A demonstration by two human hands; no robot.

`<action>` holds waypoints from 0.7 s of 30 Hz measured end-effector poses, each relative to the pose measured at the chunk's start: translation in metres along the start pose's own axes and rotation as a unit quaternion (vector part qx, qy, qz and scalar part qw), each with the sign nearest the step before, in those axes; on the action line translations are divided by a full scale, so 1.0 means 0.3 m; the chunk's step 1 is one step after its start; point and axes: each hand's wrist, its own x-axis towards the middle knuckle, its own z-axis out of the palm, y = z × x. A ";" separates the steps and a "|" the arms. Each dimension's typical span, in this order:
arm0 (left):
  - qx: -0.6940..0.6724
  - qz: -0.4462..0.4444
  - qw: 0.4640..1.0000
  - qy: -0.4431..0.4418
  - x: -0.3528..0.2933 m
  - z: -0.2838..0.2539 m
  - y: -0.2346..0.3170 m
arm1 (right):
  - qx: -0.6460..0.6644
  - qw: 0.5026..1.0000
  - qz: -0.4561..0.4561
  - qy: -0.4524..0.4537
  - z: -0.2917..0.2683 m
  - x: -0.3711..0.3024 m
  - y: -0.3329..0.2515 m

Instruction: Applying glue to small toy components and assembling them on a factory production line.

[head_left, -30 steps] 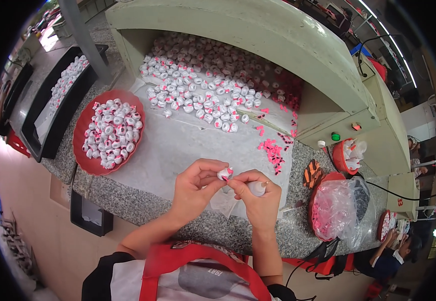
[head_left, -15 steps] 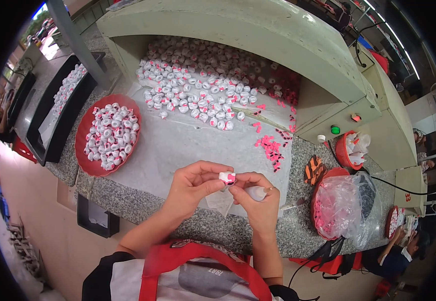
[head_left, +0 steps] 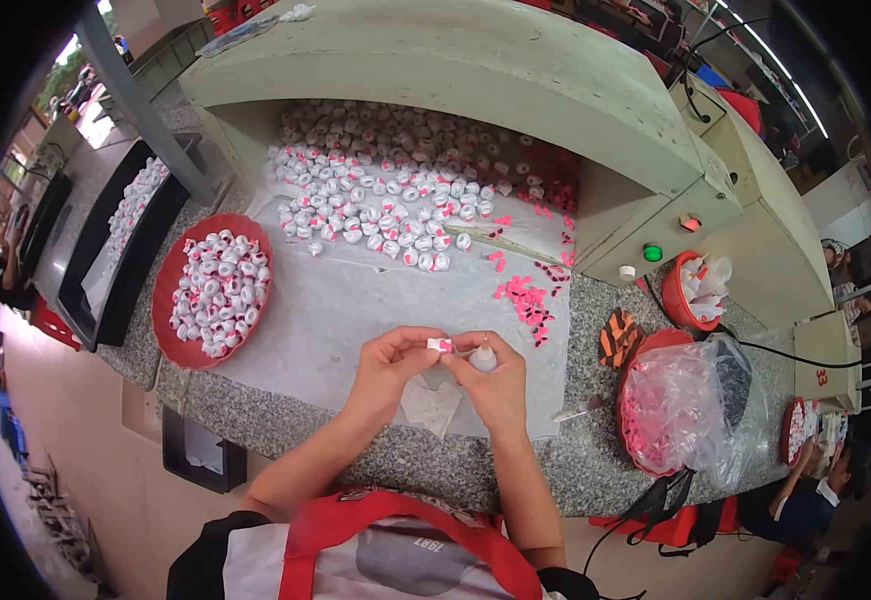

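Between the fingertips of my left hand [head_left: 387, 372] is a small white piece [head_left: 439, 346] with pink patches. My right hand [head_left: 493, 385] is closed around a small whitish bottle [head_left: 483, 358] with a thin tip, its fingers close beside the piece. Both hands are above the paper-covered bench top, and a pale scrap of cloth or paper [head_left: 429, 405] lies beneath them. Beyond the hands spreads a heap of similar white-and-pink pieces [head_left: 375, 205], running back under a green metal housing. Loose pink and dark bits [head_left: 525, 302] lie to the right of it.
At the left stands a red bowl [head_left: 165, 335] of white pieces, with a black tray [head_left: 80, 300] beyond. To the right are an orange cup [head_left: 677, 305], a plastic-covered red basin [head_left: 645, 345], orange-and-black pieces [head_left: 618, 338] and a blade-like tool [head_left: 577, 408]. The housing [head_left: 455, 65] overhangs the far side.
The right hand has turned, so the bottle now points more upward instead of sideways. The piece stays in the left fingertips, its white side showing more. The whole view has shifted slightly.
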 end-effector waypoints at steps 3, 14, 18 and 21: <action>-0.127 -0.057 0.990 -0.019 -0.015 0.016 0.070 | 0.059 0.990 -0.122 0.049 0.014 -0.049 -0.038; 0.119 0.081 0.985 -0.099 -0.142 0.028 0.189 | 0.209 0.962 -0.116 -0.131 -0.016 -0.092 -0.077; 0.092 0.084 0.988 -0.086 -0.165 0.012 0.198 | 0.179 0.967 -0.115 -0.143 0.004 -0.100 -0.079; 0.059 0.080 0.991 -0.087 -0.164 -0.015 0.180 | 0.150 0.960 -0.177 -0.154 0.020 -0.099 -0.074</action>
